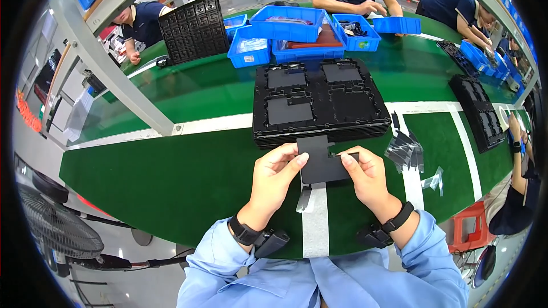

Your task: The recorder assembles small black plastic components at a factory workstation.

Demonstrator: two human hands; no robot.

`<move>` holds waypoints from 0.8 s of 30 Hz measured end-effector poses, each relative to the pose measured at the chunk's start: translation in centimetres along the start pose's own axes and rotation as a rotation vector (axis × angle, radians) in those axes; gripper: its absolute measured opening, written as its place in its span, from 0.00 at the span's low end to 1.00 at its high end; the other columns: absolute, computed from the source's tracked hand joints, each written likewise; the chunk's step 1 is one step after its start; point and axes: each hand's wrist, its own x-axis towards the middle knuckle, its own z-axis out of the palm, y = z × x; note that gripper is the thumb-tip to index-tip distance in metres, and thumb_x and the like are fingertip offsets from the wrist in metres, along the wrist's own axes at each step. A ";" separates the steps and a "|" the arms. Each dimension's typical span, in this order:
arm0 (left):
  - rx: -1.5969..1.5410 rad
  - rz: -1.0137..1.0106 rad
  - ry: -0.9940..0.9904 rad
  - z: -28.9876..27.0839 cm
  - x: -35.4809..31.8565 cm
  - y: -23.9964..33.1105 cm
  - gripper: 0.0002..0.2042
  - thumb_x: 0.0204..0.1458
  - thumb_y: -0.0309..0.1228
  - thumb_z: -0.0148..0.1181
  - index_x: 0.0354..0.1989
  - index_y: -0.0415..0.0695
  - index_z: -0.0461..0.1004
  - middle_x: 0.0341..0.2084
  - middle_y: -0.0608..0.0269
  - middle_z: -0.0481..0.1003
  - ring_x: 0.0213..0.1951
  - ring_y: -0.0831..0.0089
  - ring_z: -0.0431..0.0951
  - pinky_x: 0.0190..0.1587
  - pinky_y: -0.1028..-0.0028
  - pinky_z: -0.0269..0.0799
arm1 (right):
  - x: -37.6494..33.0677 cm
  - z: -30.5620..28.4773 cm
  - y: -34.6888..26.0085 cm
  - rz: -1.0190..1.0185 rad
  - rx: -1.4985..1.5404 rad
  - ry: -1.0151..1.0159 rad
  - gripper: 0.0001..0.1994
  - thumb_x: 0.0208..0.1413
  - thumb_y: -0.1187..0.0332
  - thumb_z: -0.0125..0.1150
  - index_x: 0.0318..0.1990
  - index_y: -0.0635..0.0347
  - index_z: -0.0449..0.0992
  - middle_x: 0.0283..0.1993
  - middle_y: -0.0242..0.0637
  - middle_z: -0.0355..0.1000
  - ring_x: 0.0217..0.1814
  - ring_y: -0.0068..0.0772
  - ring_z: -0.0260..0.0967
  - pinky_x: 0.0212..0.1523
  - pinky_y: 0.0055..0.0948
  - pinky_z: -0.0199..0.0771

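Observation:
Both my hands hold one flat black sheet part (pixel 321 162) just above the green table. My left hand (pixel 274 178) pinches its left edge with thumb and fingers. My right hand (pixel 365 175) grips its right side, where a thin strip sticks out. Right behind the part sits a stack of black moulded trays (pixel 365 128); three of the top tray's pockets hold dark grey sheets, such as one at the front left (pixel 290 110). A pile of clear film strips (pixel 406 149) lies to the right of my right hand.
Blue bins (pixel 285 25) stand at the back of the green table (pixel 171 177). A black tray (pixel 195 27) leans upright at the back left, more black trays (pixel 482 115) lie on the right. Other people work across and to the right. A fan (pixel 57 228) stands lower left.

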 end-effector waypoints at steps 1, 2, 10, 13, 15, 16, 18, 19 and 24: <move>-0.034 -0.014 -0.019 0.0 0.1 0.1 0.09 0.56 0.23 0.57 0.45 0.35 0.75 0.40 0.64 0.76 0.43 0.79 0.73 0.48 0.77 0.69 | 0.0 0.0 0.0 0.002 -0.006 0.003 0.08 0.62 0.69 0.54 0.39 0.66 0.74 0.32 0.28 0.73 0.33 0.11 0.65 0.35 0.16 0.67; -0.050 -0.063 -0.015 0.1 0.2 0.2 0.10 0.56 0.23 0.57 0.46 0.35 0.74 0.41 0.63 0.76 0.44 0.78 0.74 0.49 0.77 0.69 | 0.0 0.1 0.0 0.009 0.001 0.010 0.08 0.62 0.69 0.54 0.38 0.66 0.74 0.32 0.28 0.73 0.33 0.11 0.65 0.35 0.16 0.67; -0.045 0.021 0.030 2.3 -0.5 -0.4 0.18 0.57 0.21 0.55 0.56 0.35 0.65 0.42 0.58 0.75 0.46 0.75 0.74 0.52 0.74 0.69 | -0.2 1.0 0.1 0.148 0.054 -0.109 0.10 0.63 0.68 0.53 0.35 0.67 0.74 0.27 0.30 0.73 0.25 0.15 0.66 0.28 0.17 0.67; 0.018 -0.016 0.087 2.1 -0.3 -0.5 0.18 0.55 0.21 0.56 0.55 0.35 0.65 0.39 0.60 0.75 0.43 0.75 0.76 0.50 0.75 0.71 | 0.2 0.5 -0.5 0.139 -0.396 -0.212 0.10 0.60 0.67 0.57 0.35 0.67 0.74 0.23 0.33 0.72 0.22 0.18 0.68 0.27 0.20 0.69; 0.031 -0.016 0.121 2.0 -0.2 -0.6 0.19 0.54 0.21 0.58 0.55 0.35 0.65 0.38 0.61 0.75 0.40 0.76 0.77 0.48 0.76 0.72 | 0.6 0.3 -0.8 -0.095 -0.497 -0.171 0.10 0.56 0.67 0.61 0.35 0.67 0.74 0.24 0.38 0.72 0.21 0.22 0.68 0.28 0.23 0.72; 0.050 0.004 0.103 2.0 -0.2 -0.7 0.20 0.54 0.21 0.59 0.55 0.35 0.64 0.39 0.61 0.76 0.41 0.77 0.76 0.47 0.77 0.72 | 0.9 0.4 -0.9 -0.232 -0.390 -0.086 0.07 0.55 0.71 0.60 0.35 0.66 0.74 0.28 0.38 0.72 0.26 0.25 0.68 0.29 0.24 0.71; 0.094 0.035 0.065 2.2 -0.3 -0.8 0.21 0.53 0.21 0.60 0.55 0.35 0.64 0.39 0.60 0.76 0.42 0.78 0.76 0.47 0.77 0.73 | 1.3 0.0 -1.4 -0.331 -0.394 0.009 0.05 0.53 0.73 0.60 0.35 0.65 0.75 0.29 0.37 0.70 0.32 0.29 0.69 0.33 0.25 0.71; 0.090 0.030 0.049 2.4 -0.5 -0.9 0.21 0.52 0.20 0.60 0.55 0.35 0.63 0.39 0.59 0.76 0.41 0.78 0.76 0.47 0.77 0.73 | 1.4 -0.3 -1.7 -0.365 -0.464 -0.026 0.03 0.51 0.75 0.60 0.33 0.63 0.74 0.28 0.35 0.69 0.34 0.31 0.69 0.38 0.28 0.69; 0.089 0.026 -0.020 2.9 -0.9 -0.9 0.20 0.52 0.20 0.60 0.51 0.37 0.58 0.37 0.54 0.77 0.39 0.77 0.78 0.44 0.77 0.74 | 1.4 -1.2 -2.2 -0.367 -0.468 -0.203 0.02 0.49 0.77 0.60 0.28 0.61 0.72 0.27 0.33 0.70 0.31 0.30 0.68 0.40 0.28 0.61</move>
